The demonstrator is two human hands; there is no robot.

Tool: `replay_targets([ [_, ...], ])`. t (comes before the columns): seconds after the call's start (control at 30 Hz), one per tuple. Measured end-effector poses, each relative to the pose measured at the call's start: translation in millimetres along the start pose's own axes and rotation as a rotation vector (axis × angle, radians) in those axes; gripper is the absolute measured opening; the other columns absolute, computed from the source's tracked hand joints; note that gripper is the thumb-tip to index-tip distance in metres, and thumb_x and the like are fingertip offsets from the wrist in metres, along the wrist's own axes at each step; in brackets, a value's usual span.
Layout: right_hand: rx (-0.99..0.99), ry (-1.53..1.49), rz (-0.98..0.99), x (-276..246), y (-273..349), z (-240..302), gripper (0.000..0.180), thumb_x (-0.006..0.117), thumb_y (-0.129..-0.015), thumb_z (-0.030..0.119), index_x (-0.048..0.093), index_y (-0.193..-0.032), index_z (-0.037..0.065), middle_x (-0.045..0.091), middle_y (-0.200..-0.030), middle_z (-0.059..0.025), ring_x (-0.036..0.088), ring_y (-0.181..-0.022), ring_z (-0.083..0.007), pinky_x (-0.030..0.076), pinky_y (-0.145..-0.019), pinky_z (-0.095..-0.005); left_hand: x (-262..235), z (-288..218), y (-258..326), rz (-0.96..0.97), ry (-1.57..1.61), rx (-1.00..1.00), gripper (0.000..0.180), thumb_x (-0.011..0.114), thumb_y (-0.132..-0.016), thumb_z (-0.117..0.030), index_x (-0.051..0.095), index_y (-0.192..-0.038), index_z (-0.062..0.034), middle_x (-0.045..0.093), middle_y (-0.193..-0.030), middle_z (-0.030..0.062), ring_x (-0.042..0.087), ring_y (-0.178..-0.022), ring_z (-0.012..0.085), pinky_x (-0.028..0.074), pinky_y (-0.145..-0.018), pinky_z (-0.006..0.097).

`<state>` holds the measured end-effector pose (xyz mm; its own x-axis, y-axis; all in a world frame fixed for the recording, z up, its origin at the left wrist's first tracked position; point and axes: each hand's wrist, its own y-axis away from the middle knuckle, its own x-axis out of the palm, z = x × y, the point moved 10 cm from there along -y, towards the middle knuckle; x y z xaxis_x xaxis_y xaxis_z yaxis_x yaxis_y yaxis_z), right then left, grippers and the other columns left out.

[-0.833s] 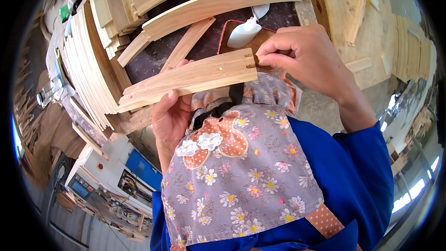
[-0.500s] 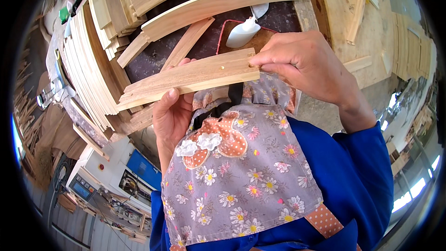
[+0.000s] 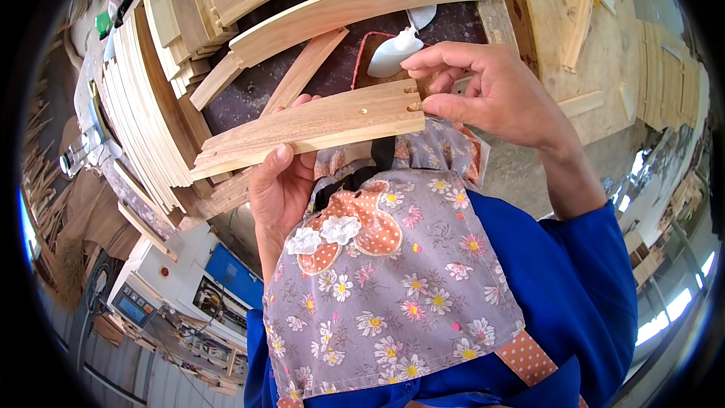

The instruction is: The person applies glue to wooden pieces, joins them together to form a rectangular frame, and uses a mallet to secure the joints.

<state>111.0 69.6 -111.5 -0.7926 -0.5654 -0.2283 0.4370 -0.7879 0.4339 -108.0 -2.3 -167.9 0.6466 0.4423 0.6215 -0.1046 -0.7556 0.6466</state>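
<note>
A short wooden board (image 3: pixel 310 125) lies across my left hand (image 3: pixel 281 185), which grips it from below with the thumb on the near edge and fingertips showing past the far edge. Two small notches are cut into its right end, and a small pale spot marks its top face. My right hand (image 3: pixel 495 94) is at that notched end, fingers parted and curled, thumb tip beside the nearer notch. Whether the thumb touches the wood I cannot tell. Just beyond that end, a white squeeze bottle (image 3: pixel 395 53) lies on a red-rimmed tray (image 3: pixel 361 60).
Long curved boards (image 3: pixel 362 11) lie across the dark worktable (image 3: pixel 226 106). Stacked planks (image 3: pixel 143 106) line its left side. A plywood panel (image 3: pixel 559 38) with loose strips is at the right. A white machine (image 3: pixel 162 272) with a control panel stands at lower left.
My right thumb and fingers have come apart from their pinch at the board's end, and the notches there now show. The left hand still holds the board, almost unmoved.
</note>
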Motion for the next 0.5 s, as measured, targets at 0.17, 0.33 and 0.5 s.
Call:
replay_targets([
  [0.17, -0.033, 0.064, 0.014, 2.3, -2.7, 3.8, 0.04, 0.071, -0.077, 0.018, 0.062, -0.11, -0.001, 0.068, -0.087, -0.0146, 0.066, -0.077, -0.0183, 0.051, -0.071, -0.0301, 1.0, 0.4, 0.6, 0.002, -0.012, -0.002, 0.065, 0.069, -0.074, -0.002, 0.035, -0.129, 0.0022, 0.041, -0.137, 0.0255, 0.041, -0.129, 0.035, 0.044, -0.104, 0.039],
  [0.33, -0.03, 0.111, 0.041, 6.6, -4.5, 4.0, 0.039, 0.071, -0.076, 0.017, 0.062, -0.108, -0.003, 0.069, -0.088, -0.016, 0.067, -0.076, -0.0207, 0.051, -0.069, -0.0309, 1.0, 1.5, -0.3, -0.002, -0.033, -0.001, 0.065, 0.069, -0.073, -0.002, 0.036, -0.129, 0.0013, 0.043, -0.136, 0.0239, 0.04, -0.13, 0.0352, 0.043, -0.105, 0.039],
  [0.5, 0.047, 0.146, 0.098, 10.4, -5.0, 1.7, 0.038, 0.07, -0.076, 0.016, 0.062, -0.107, -0.004, 0.068, -0.088, -0.0176, 0.066, -0.072, -0.02, 0.051, -0.067, -0.0302, 2.9, 1.4, 0.6, 0.002, -0.049, 0.012, 0.066, 0.07, -0.073, -0.003, 0.036, -0.129, -0.0001, 0.045, -0.134, 0.0226, 0.04, -0.13, 0.0345, 0.042, -0.106, 0.039],
])
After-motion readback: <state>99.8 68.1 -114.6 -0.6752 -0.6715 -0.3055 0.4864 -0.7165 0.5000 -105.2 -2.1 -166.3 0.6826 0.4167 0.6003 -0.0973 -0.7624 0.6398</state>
